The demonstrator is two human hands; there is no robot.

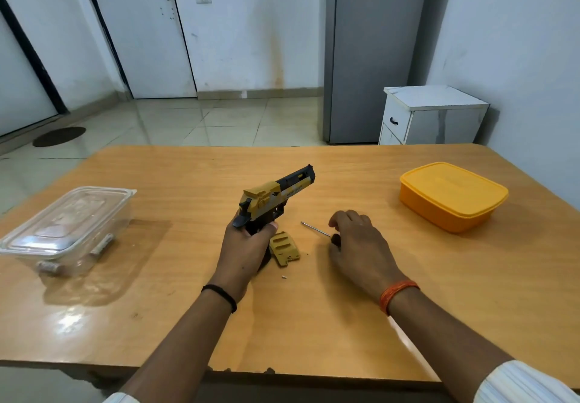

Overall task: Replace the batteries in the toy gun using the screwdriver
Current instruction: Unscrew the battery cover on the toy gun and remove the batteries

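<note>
Hiding screwdriver (317, 230) handle — right hand (357, 245)

Probably a home dining or kitchen area: refrigerator (373, 51), tiled floor (201, 123), wooden table (314, 308), plastic food containers (452, 195).

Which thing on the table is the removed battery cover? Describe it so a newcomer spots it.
On the wooden table, look between the left hand gripping the toy gun and the right hand on the screwdriver. The battery cover lies there: a small flat yellow ribbed plate, far bigger than the tiny pale screw nearby.
</note>
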